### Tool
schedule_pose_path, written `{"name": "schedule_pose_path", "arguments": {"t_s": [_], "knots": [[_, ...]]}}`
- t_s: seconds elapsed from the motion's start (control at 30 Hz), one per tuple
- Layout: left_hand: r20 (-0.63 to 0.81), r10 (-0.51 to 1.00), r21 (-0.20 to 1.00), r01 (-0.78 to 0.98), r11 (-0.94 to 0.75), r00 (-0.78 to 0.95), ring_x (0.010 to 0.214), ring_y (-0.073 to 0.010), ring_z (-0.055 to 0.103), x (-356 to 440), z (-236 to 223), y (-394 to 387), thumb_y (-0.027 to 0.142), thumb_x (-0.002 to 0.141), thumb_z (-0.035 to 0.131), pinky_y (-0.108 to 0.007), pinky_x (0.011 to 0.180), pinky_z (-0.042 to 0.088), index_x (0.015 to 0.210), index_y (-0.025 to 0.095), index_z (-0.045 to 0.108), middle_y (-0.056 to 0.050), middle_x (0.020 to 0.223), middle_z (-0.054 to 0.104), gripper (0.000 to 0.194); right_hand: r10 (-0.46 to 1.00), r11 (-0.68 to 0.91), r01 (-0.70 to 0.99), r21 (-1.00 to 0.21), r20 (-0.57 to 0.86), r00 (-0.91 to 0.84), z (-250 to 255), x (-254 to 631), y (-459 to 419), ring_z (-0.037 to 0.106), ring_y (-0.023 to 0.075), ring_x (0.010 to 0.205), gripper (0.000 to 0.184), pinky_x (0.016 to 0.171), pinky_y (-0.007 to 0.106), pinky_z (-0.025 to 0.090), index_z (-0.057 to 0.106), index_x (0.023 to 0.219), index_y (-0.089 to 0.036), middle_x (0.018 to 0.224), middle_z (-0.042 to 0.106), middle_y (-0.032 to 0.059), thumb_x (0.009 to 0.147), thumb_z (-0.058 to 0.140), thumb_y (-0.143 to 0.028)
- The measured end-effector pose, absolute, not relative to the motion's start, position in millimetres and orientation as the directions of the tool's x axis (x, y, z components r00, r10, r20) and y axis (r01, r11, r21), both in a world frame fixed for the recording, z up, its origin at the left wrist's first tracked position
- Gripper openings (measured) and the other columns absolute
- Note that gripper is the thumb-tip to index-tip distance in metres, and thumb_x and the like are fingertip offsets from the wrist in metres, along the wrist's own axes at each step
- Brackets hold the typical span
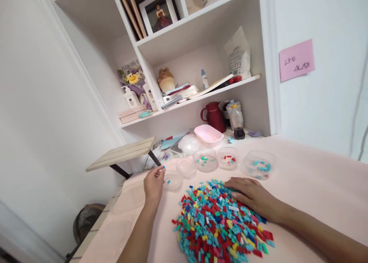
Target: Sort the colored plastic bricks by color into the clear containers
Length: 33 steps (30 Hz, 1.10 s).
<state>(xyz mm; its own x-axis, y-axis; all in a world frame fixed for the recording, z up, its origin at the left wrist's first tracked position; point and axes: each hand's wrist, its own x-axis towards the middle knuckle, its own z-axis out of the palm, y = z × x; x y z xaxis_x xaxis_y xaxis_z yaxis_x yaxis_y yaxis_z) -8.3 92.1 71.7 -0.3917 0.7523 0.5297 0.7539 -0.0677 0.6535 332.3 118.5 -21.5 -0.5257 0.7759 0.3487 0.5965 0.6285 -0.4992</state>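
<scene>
A large heap of small toy building bricks [214,221] in blue, red, yellow, green and white covers the middle of the table. My right hand [254,197] lies palm down on the heap's upper right side, fingers stretched out. At the left, my left hand [153,184] is raised with its fingertips pinched on a tiny blue brick [163,167]. It is beside a clear shallow dish [177,182] with a blue brick in it. Behind the heap stand a small clear bowl [186,169], a clear bowl with green bricks [206,169], one with red bricks [229,165], and a clear container with light blue bricks [271,160].
A pink plastic basin [209,139], a dark red jug [216,119] and a bottle of dark liquid [237,123] stand at the back under the white shelves [198,98]. A small wooden stand [123,154] is at the left. Clear lids [119,232] lie near the left edge.
</scene>
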Motion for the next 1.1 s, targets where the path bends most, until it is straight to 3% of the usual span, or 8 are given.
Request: {"name": "schedule_pose_path", "arguments": {"t_s": [0.17, 0.27, 0.37, 0.6, 0.87, 1.1], "knots": [[0.494, 0.811, 0.575, 0.817, -0.035, -0.313, 0.064, -0.0116, 0.064, -5.6, 62.7, 103.6, 0.027, 0.084, 0.057, -0.026, 0.064, 0.049, 0.096, 0.018, 0.069, -0.002, 0.082, 0.070, 0.020, 0.763, 0.643, 0.581, -0.499, 0.349, -0.544, -22.0, 332.6, 121.0, 0.046, 0.0285, 0.126, 0.047, 0.105, 0.051, 0.032, 0.056, 0.126, -0.036, 0.132, 0.058, 0.0018, 0.091, 0.035, -0.058], [0.504, 0.813, 0.535, 0.844, -0.031, -0.290, 0.068, -0.0133, 0.066, -4.2, 65.3, 98.5, 0.021, 0.085, 0.047, -0.025, 0.066, 0.047, 0.103, 0.023, 0.069, -0.003, 0.086, 0.071, 0.028, 0.762, 0.644, 0.579, -0.500, 0.351, -0.544, -21.3, 332.7, 119.7, 0.046, 0.0286, 0.126, 0.046, 0.105, 0.051, 0.032, 0.057, 0.125, -0.036, 0.132, 0.058, 0.0019, 0.091, 0.035, -0.058], [0.511, 0.823, 0.507, 0.860, -0.055, -0.249, 0.068, -0.0134, 0.066, -1.3, 63.3, 84.7, 0.025, 0.088, 0.041, -0.025, 0.068, 0.047, 0.107, 0.023, 0.066, -0.002, 0.088, 0.071, 0.031, 0.764, 0.643, 0.584, -0.495, 0.358, -0.537, -21.6, 333.0, 118.7, 0.046, 0.0286, 0.127, 0.047, 0.106, 0.051, 0.031, 0.056, 0.127, -0.036, 0.132, 0.058, 0.0024, 0.091, 0.034, -0.058], [0.428, 0.896, 0.488, 0.864, -0.120, -0.117, 0.057, -0.0128, 0.063, -1.3, 18.4, 49.5, 0.031, 0.087, 0.044, -0.023, 0.061, 0.048, 0.100, 0.024, 0.068, 0.001, 0.070, 0.069, 0.028, 0.763, 0.644, 0.598, -0.477, 0.344, -0.547, -26.1, 334.1, 122.5, 0.045, 0.0287, 0.127, 0.048, 0.106, 0.050, 0.033, 0.056, 0.127, -0.035, 0.133, 0.057, 0.0019, 0.091, 0.035, -0.058], [0.392, 0.917, 0.499, 0.854, -0.150, -0.068, 0.075, -0.0150, 0.065, -20.1, 5.4, 48.8, 0.025, 0.082, 0.050, -0.025, 0.070, 0.048, 0.087, 0.025, 0.071, -0.002, 0.086, 0.072, 0.022, 0.757, 0.650, 0.608, -0.455, 0.320, -0.570, -33.1, 336.6, 127.9, 0.044, 0.0288, 0.128, 0.047, 0.107, 0.049, 0.034, 0.052, 0.131, -0.036, 0.135, 0.055, 0.0013, 0.091, 0.037, -0.056], [0.355, 0.934, 0.558, 0.809, -0.184, -0.032, 0.062, -0.0110, 0.057, -25.1, 0.9, 45.6, 0.022, 0.074, 0.059, -0.023, 0.062, 0.047, 0.087, 0.025, 0.072, -0.001, 0.086, 0.067, 0.019, 0.762, 0.638, 0.628, -0.446, 0.246, -0.599, -32.7, 340.0, 130.0, 0.041, 0.0306, 0.131, 0.050, 0.107, 0.051, 0.033, 0.052, 0.132, -0.034, 0.138, 0.052, 0.0033, 0.090, 0.038, -0.057]]}}
